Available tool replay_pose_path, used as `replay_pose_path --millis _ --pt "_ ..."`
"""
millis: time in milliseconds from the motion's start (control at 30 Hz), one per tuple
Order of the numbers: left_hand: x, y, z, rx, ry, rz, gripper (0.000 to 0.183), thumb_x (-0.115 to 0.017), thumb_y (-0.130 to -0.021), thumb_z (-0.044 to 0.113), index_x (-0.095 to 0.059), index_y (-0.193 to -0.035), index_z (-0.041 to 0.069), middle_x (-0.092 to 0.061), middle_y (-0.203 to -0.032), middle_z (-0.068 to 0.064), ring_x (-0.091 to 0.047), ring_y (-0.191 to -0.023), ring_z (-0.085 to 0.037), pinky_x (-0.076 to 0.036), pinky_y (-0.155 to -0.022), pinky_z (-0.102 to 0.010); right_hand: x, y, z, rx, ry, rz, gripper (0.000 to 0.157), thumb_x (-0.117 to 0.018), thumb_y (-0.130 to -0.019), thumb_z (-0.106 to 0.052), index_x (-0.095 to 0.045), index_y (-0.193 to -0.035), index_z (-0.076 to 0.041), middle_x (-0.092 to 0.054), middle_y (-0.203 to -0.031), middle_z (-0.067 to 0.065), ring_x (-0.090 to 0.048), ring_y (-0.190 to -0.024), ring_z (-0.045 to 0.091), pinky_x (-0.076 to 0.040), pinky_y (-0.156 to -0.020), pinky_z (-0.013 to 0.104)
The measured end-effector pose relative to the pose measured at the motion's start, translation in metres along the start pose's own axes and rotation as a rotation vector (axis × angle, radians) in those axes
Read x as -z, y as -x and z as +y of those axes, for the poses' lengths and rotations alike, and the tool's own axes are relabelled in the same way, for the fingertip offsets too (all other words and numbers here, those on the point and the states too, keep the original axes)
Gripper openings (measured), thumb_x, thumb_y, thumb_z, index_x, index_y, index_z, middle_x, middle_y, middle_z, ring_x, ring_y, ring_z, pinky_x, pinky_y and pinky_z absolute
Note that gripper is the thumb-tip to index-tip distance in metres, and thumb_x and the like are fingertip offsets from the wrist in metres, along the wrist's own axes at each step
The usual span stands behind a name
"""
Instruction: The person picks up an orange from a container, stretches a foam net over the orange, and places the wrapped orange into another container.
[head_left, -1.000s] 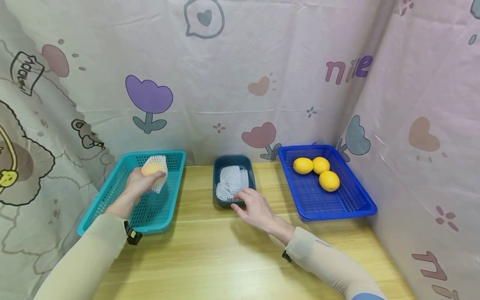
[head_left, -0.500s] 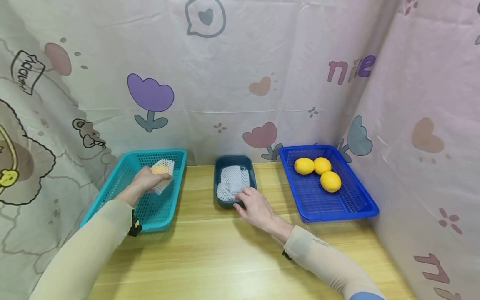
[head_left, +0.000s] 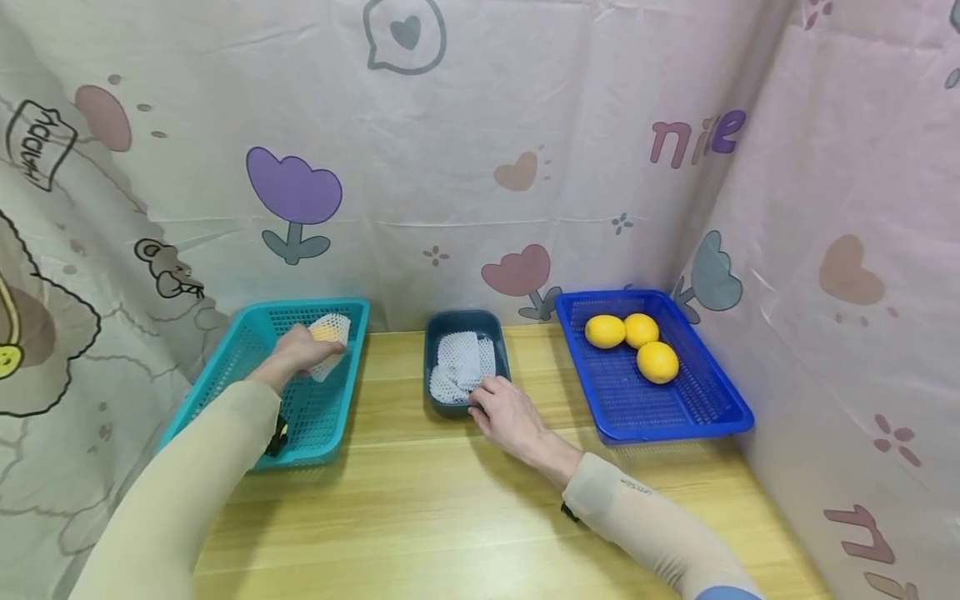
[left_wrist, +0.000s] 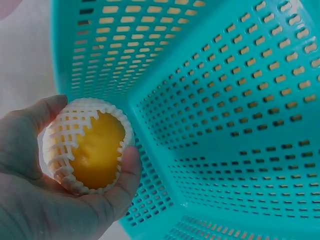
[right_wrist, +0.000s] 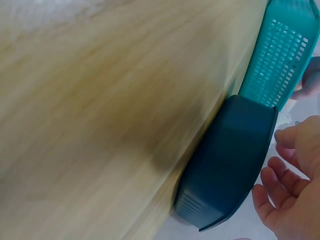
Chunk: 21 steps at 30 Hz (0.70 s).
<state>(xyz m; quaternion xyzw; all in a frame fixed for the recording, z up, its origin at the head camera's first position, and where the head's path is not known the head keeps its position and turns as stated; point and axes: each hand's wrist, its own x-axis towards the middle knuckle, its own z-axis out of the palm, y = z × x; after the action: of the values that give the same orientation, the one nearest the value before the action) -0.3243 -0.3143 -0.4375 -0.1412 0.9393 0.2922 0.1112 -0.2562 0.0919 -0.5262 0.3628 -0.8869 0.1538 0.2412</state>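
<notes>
Your left grip (head_left: 295, 348) holds the fruit (left_wrist: 97, 150) over the left basket (head_left: 311, 432), so squeeze softly to stop its net (left_wrist: 61, 140) slipping, your right grip (head_left: 513, 419) loose.

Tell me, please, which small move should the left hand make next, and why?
Perhaps lower the yellow fruit gently: the left hand holds it in its white net over the teal basket, whose visible floor looks bare.
</notes>
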Motion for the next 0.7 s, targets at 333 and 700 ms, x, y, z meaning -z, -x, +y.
replay_pose_path --millis 333,700 --pt "-0.002 -0.018 -0.005 0.016 -0.015 -0.008 0.084 -0.069 -0.106 0.043 -0.036 -0.151 -0.019 -0.056 -0.126 -0.035 -0.067 -0.101 -0.038 -0.068 -0.086 -0.050 0.001 -0.001 0.001 -0.003 0.037 -0.009 0.005 -0.086 -0.095 -0.015 -0.082 -0.099 -0.014 -0.071 -0.093 -0.003 -0.064 -0.086 0.016 -0.057 -0.076 0.030" --pt "-0.012 -0.030 -0.006 0.032 -0.020 -0.029 0.084 -0.066 -0.106 0.043 -0.034 -0.153 -0.019 -0.055 -0.128 -0.035 -0.066 -0.105 -0.040 -0.067 -0.096 -0.055 0.001 -0.002 0.001 -0.017 0.061 -0.041 0.009 -0.088 -0.094 -0.013 -0.082 -0.100 -0.016 -0.071 -0.095 -0.004 -0.068 -0.092 0.016 -0.060 -0.082 0.030"
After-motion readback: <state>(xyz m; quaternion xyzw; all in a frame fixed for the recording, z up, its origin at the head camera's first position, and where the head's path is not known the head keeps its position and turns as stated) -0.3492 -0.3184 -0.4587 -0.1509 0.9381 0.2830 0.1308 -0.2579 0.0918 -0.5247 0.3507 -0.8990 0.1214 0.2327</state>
